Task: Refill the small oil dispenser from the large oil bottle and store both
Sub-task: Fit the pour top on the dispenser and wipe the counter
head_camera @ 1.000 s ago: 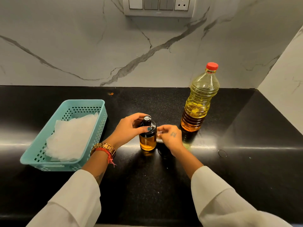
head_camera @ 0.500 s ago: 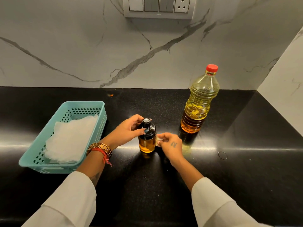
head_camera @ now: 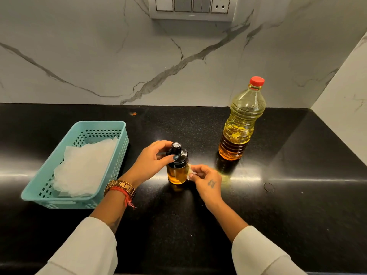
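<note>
Counter: the black countertop (head_camera: pixel 297 205) bears everything, with the marble wall behind it.
Basket: a teal basket (head_camera: pixel 42 192) at the left holds white paper sheets (head_camera: pixel 83 167), probably kept within reach for wiping and storage.
Large oil bottle: the large oil bottle (head_camera: pixel 241 124) stands upright at the far right with its red cap on, well apart from both hands, so pouring looks done.
Small oil dispenser: the small oil dispenser (head_camera: pixel 177 164) stands upright in the middle, black top on, amber oil inside.
Left hand: the left hand (head_camera: pixel 151 162) curls round the dispenser's black top, thumb in front, steadying it from the left.
Right hand: the right hand (head_camera: pixel 206 179) touches the glass from the right and pinches a small pale wad (head_camera: pixel 191 171), likely tissue, though it is too small to be sure.
Ring: a thin ring (head_camera: pixel 268 187) lies near right.
</note>
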### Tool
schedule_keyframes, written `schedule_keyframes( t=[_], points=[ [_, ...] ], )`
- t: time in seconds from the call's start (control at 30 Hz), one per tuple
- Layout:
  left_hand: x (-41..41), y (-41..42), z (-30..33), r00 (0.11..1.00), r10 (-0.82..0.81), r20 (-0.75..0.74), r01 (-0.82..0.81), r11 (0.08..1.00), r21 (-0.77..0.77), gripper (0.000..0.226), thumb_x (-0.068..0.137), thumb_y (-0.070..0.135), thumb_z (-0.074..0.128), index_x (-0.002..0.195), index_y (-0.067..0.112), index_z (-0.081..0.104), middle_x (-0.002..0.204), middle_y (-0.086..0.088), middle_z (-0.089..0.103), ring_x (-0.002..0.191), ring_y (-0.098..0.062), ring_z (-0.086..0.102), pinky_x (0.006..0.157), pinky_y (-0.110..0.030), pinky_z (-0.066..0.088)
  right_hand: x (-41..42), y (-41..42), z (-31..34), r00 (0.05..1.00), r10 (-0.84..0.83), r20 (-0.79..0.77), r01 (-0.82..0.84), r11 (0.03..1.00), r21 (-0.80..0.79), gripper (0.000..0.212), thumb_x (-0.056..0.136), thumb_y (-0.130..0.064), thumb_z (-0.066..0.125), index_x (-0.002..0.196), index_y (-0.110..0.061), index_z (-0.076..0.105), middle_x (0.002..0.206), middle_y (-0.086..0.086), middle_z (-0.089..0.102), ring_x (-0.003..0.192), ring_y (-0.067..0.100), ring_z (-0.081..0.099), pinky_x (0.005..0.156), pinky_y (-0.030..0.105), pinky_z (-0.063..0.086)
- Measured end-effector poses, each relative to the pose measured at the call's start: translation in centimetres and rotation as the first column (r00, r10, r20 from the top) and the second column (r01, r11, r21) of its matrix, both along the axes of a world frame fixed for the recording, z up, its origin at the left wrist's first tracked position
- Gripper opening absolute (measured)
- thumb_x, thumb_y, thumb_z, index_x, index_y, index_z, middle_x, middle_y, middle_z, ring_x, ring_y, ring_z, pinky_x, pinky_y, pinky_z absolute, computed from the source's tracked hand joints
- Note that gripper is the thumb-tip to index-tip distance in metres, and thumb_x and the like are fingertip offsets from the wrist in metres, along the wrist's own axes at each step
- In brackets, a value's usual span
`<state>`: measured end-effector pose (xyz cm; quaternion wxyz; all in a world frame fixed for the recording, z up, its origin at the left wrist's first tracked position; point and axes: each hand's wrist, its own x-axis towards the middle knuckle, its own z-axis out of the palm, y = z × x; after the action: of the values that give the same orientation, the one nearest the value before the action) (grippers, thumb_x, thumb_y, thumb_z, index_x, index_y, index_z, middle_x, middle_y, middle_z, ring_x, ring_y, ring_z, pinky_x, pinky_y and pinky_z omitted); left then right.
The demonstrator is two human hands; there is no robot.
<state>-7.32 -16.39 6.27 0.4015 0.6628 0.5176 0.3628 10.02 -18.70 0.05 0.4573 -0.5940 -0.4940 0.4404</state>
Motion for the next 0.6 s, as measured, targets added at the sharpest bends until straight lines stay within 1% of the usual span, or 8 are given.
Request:
schedule_keyframes(
  t=[0.03, 0.1, 0.2, 0.3, 0.4, 0.47, 0.53, 0.6],
  points=[
    [0.0, 0.1, 0.0, 1.000, -0.002, -0.001, 0.002, 1.000, -0.008, 0.032, 0.084, 0.011, 0.065, 0.109, 0.030, 0.059, 0.116, 0.004, 0.061, 0.109, -0.007, 0.058, 0.090, -0.019, 0.047, 0.0, 0.6, 0.0, 1.000, 0.007, 0.017, -0.006, 1.000, -0.023, 0.027, 0.077, 0.004, 0.065, 0.085, -0.021, 0.071, 0.084, -0.002, 0.072, 0.079, 0.009, 0.068, 0.082, 0.028, 0.056],
    [-0.2, 0.3, 0.3, 1.000, -0.011, -0.012, 0.011, 1.000, -0.024, 0.033, 0.084, 0.012, 0.065, 0.114, 0.024, 0.059, 0.115, 0.005, 0.063, 0.109, -0.007, 0.059, 0.093, -0.022, 0.046, 0.2, 1.9, 0.8, 0.997, 0.038, 0.066, -0.034, 0.998, -0.060, 0.024, 0.078, 0.005, 0.063, 0.091, -0.013, 0.072, 0.082, -0.002, 0.069, 0.077, 0.009, 0.065, 0.076, 0.018, 0.054],
    [-0.4, 0.5, 0.7, 0.999, -0.019, -0.044, 0.017, 0.999, -0.046, 0.033, 0.086, 0.013, 0.063, 0.117, 0.023, 0.057, 0.117, 0.007, 0.063, 0.113, -0.006, 0.057, 0.097, -0.025, 0.045, 0.2, 3.3, 3.0, 0.991, 0.083, 0.102, -0.079, 0.996, -0.044, 0.025, 0.080, 0.003, 0.061, 0.094, -0.014, 0.072, 0.080, -0.005, 0.067, 0.077, 0.006, 0.063, 0.072, 0.012, 0.050],
    [-0.5, 0.6, 0.7, 0.995, -0.032, -0.092, 0.026, 0.997, -0.067, 0.032, 0.089, 0.012, 0.059, 0.119, 0.023, 0.056, 0.122, 0.005, 0.061, 0.118, -0.009, 0.054, 0.101, -0.032, 0.043, 0.2, 3.1, 4.2, 0.997, 0.054, 0.046, -0.056, 0.997, 0.046, 0.025, 0.081, 0.002, 0.062, 0.096, -0.016, 0.072, 0.089, -0.005, 0.071, 0.084, 0.004, 0.066, 0.078, 0.017, 0.052],
    [-0.1, 0.4, 0.4, 0.994, -0.028, -0.107, 0.022, 0.998, -0.055, 0.034, 0.091, 0.009, 0.055, 0.121, 0.025, 0.055, 0.123, 0.006, 0.060, 0.119, -0.010, 0.053, 0.102, -0.032, 0.042, 0.1, 1.2, 3.4, 0.999, 0.006, -0.040, -0.001, 0.995, 0.102, 0.026, 0.080, 0.004, 0.063, 0.098, -0.013, 0.071, 0.092, -0.005, 0.071, 0.087, 0.004, 0.067, 0.079, 0.019, 0.054],
    [0.3, 0.1, 0.1, 0.996, 0.011, -0.084, -0.015, 0.999, -0.037, 0.037, 0.091, 0.007, 0.053, 0.124, 0.025, 0.053, 0.123, 0.005, 0.059, 0.118, -0.009, 0.053, 0.099, -0.026, 0.042, -0.1, -0.1, 1.8, 0.999, -0.023, -0.042, 0.026, 0.998, 0.065, 0.025, 0.079, 0.003, 0.066, 0.097, -0.014, 0.070, 0.089, -0.004, 0.071, 0.084, 0.005, 0.068, 0.080, 0.023, 0.055],
    [1.0, -0.4, -0.1, 0.998, 0.065, -0.014, -0.066, 0.997, -0.043, 0.039, 0.089, 0.005, 0.055, 0.125, 0.022, 0.053, 0.121, 0.003, 0.060, 0.113, -0.007, 0.055, 0.095, -0.020, 0.043, -0.3, -0.4, 0.3, 0.999, -0.037, 0.009, 0.037, 0.999, -0.001, 0.023, 0.077, 0.000, 0.068, 0.095, -0.014, 0.071, 0.086, -0.002, 0.072, 0.082, 0.008, 0.068, 0.083, 0.030, 0.056],
    [1.7, -0.8, -0.5, 0.993, 0.107, 0.053, -0.105, 0.994, -0.041, 0.043, 0.085, 0.012, 0.064, 0.126, 0.020, 0.053, 0.122, 0.002, 0.059, 0.113, -0.009, 0.055, 0.096, -0.022, 0.045, -0.5, 0.3, -0.2, 0.997, -0.026, 0.076, 0.031, 0.998, -0.062, 0.021, 0.076, -0.002, 0.069, 0.094, -0.013, 0.072, 0.086, 0.001, 0.073, 0.081, 0.010, 0.068, 0.084, 0.034, 0.056]
  ],
)
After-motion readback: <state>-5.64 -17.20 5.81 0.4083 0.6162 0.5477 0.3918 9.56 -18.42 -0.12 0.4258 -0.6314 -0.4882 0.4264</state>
